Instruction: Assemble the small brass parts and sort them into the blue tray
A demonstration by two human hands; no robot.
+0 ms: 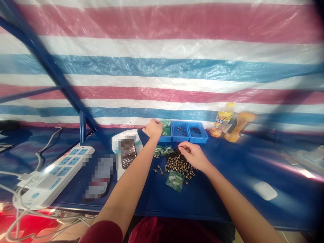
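My left hand (pixel 153 128) is at the left blue bin (pixel 165 138), its fingers curled and their tips mostly hidden. Small green-tinted plastic bags (pixel 167 125) lie in that bin. My right hand (pixel 193 156) has thumb and forefinger pinched together over the far edge of a pile of small brass-coloured screw-like parts (pixel 178 162); anything in the pinch is too small to make out. More filled bags (pixel 163 150) lie behind the pile, and one filled bag (pixel 175 181) lies in front. A few loose brass parts (pixel 160 169) are left of it.
A middle bin (pixel 180 137) and right bin (pixel 198 138) hold small dark pieces. Two drink bottles (pixel 222 121) stand behind right. A phone (pixel 128 153) rests on white packaging (pixel 120 139). A power strip (pixel 58 175) with cables is left; a white case (pixel 265 190) right.
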